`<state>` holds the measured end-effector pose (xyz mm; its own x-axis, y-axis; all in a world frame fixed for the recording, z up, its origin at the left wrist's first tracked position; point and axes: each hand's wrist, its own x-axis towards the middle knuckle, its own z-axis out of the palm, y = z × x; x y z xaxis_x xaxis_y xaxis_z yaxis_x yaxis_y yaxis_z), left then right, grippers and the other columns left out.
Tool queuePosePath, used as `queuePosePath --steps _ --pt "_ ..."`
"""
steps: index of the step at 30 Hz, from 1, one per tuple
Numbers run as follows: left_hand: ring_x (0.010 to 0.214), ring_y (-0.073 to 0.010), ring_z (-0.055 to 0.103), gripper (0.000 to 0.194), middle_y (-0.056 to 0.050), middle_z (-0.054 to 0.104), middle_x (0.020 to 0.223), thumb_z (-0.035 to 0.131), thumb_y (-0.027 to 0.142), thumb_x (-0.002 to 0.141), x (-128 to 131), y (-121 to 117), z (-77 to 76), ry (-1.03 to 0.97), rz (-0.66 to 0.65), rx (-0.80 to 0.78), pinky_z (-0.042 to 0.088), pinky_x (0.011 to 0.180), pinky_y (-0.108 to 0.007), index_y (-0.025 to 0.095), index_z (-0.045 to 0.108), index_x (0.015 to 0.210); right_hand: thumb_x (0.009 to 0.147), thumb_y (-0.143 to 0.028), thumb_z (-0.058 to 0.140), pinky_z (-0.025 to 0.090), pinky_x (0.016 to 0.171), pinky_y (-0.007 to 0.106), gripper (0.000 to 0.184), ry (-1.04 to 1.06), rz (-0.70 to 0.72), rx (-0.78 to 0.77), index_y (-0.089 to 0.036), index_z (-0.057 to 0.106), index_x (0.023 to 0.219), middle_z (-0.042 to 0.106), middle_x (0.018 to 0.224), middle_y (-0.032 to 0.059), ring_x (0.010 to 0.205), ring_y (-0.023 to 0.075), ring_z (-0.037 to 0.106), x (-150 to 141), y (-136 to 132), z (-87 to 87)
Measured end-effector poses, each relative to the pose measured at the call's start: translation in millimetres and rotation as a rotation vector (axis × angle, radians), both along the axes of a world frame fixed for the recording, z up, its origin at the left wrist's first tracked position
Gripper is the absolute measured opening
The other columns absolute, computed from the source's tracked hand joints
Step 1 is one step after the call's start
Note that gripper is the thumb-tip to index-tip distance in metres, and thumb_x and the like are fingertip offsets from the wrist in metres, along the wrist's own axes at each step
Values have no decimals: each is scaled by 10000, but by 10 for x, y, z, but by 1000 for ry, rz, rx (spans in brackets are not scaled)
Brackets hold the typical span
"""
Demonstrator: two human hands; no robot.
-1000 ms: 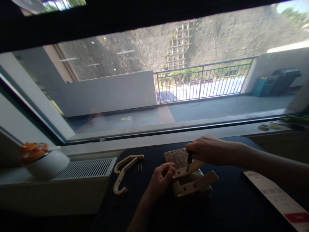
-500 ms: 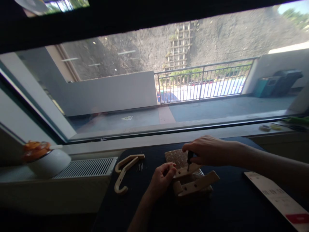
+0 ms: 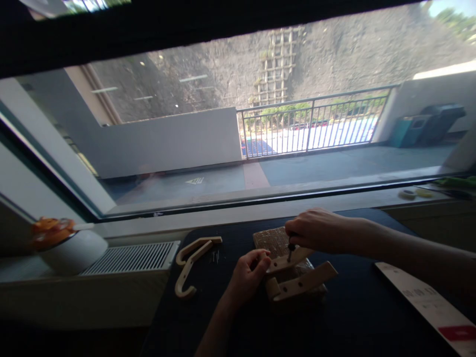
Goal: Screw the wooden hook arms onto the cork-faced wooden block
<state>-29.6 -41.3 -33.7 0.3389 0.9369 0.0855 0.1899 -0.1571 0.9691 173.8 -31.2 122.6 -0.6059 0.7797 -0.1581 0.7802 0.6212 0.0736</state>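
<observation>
My right hand (image 3: 311, 229) is closed around the dark handle of a screwdriver (image 3: 290, 252). Its shaft points down into a hole of a pale wooden hook (image 3: 281, 263). My left hand (image 3: 252, 271) grips the near-left end of that same hook, fingers curled over it. The hook lies on a brown block wrapped in clear film (image 3: 270, 238). A second wooden hook (image 3: 302, 283), with two dark holes, rests on the near side of the block. Left of my hands, two more wooden hooks (image 3: 193, 264) lie beside several loose screws (image 3: 214, 256).
Everything lies on a dark table (image 3: 208, 317) below a window. A printed box or card (image 3: 422, 302) is at the right. A radiator grille (image 3: 132, 258) and a white pot with an orange top (image 3: 70, 248) stand left. Tape rolls (image 3: 407, 194) sit on the sill.
My right hand has turned slightly on the screwdriver, its fingers now more folded over the handle. My left hand stays on the hook. The view has shifted a little.
</observation>
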Motion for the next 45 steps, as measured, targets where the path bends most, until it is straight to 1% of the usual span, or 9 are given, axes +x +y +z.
queuePosePath --steps 8,10,13,19,26,31,35,41,45 --pt "793 -175 554 432 -57 647 875 546 465 831 3 4 5 -5 6 -3 428 719 -266 123 644 1077 892 -275 441 317 511 286 258 -41 -40 68 -139 650 826 689 722 98 647 221 647 -8 -16 -39" --pt "787 -174 555 442 -57 644 868 553 467 827 -2 5 -3 -8 5 -6 432 716 -269 123 637 1090 844 -268 508 333 520 282 198 -21 -38 26 -153 655 907 695 767 93 676 225 649 16 -22 -5" --pt "802 -181 566 449 -58 644 888 603 447 793 -5 3 -12 -16 -15 -31 445 726 -276 130 623 1111 804 -195 531 369 568 271 217 39 -26 -57 -187 654 983 702 842 78 754 211 649 30 -40 63" --pt "841 -180 565 374 -50 629 935 665 318 739 9 -1 -27 -22 -29 -14 458 769 -279 143 628 1068 823 -165 495 354 566 270 183 40 10 -44 -181 674 852 696 780 62 700 190 633 -10 -45 99" --pt "847 -184 564 338 -48 618 926 651 315 751 21 -13 -3 -18 -40 -20 471 752 -275 143 633 1041 838 -238 513 312 527 273 172 15 11 10 -161 666 822 689 730 70 665 198 639 6 -22 31" --pt "852 -190 574 339 -51 627 924 656 331 746 26 -26 27 -21 -31 -21 476 768 -283 144 639 1028 873 -275 495 302 512 282 219 -49 -45 74 -134 657 829 696 738 94 659 210 650 -33 -38 -31" --pt "862 -196 576 347 -57 633 938 656 335 745 24 -21 10 -32 -29 -22 473 780 -291 141 640 1032 888 -301 459 292 494 273 273 -62 -43 100 -135 655 798 691 718 99 627 205 642 -38 -39 -58" --pt "860 -192 567 357 -58 630 939 647 321 755 21 -17 -12 -21 -28 -16 467 776 -290 136 626 1060 831 -280 499 318 535 274 217 21 -5 33 -200 669 939 701 779 71 688 213 641 13 -36 32" --pt "844 -186 572 372 -52 633 926 650 332 752 25 -22 1 -28 -22 -38 475 760 -285 139 623 1068 820 -229 483 312 540 271 188 33 17 -20 -209 669 816 689 747 46 665 186 620 18 -43 71"
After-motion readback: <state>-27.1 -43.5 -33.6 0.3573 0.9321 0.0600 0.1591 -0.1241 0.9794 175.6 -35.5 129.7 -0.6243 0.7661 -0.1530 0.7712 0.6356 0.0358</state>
